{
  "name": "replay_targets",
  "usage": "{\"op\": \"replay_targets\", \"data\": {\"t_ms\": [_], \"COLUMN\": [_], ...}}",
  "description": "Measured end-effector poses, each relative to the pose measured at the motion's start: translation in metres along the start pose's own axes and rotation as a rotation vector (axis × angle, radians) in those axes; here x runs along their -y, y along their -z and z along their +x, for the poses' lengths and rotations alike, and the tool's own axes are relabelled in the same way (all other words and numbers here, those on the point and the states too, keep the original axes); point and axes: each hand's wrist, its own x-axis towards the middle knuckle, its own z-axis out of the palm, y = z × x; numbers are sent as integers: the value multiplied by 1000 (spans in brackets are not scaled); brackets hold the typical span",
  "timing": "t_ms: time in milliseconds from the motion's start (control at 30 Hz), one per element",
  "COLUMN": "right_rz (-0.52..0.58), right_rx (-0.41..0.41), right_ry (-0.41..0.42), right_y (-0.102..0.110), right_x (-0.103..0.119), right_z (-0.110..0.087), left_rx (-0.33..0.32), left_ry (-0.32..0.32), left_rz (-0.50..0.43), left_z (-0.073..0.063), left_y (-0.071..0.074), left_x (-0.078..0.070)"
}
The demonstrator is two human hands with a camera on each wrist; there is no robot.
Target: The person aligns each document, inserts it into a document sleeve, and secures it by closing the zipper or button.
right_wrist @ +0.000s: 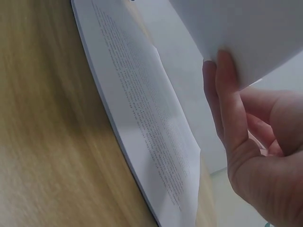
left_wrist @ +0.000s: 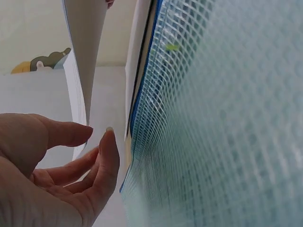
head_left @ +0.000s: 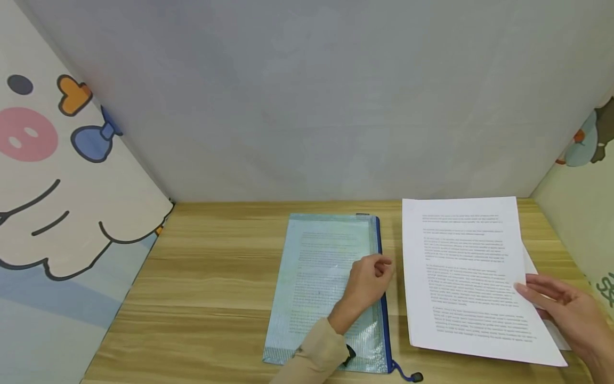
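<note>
Over the mesh folder [head_left: 314, 282], my left hand [head_left: 368, 278] curls loosely, empty, fingertips [left_wrist: 109, 142] parted; to the folder's right, my right hand [head_left: 568, 309] pinches printed paper [head_left: 465, 277]

Illegibly small print [head_left: 467, 266] on the upper paper [head_left: 472, 282], lower stack [right_wrist: 142, 123] mostly hidden in head view.

Head: above, faces forward-down, farthest; table [head_left: 201, 266] at bottom. Left wrist: close, looks past left hand [left_wrist: 59, 194] lower left, along folder [left_wrist: 227, 113]. Right wrist: close, low, right hand [right_wrist: 265, 168] at right. Head, left wrist share folder.
</note>
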Motion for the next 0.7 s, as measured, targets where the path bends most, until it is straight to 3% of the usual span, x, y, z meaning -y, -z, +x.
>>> {"op": "replay_targets", "data": {"t_ms": [267,400,700], "right_rz": [-79,-64,-11], "right_rx": [-37,-29,-12], "right_ry": [-17,-15,19], "right_y": [-2,-3,-7], "right_x": [-2,-3,-1], "right_z": [1,0,-4], "left_rx": [-51,-58,-14], "left_ry": [56,88,137], "left_rz": [240,353,424], "left_z": [-3,-7,-7], "left_y": [2,3,2], "left_x": [7,8,7]}}
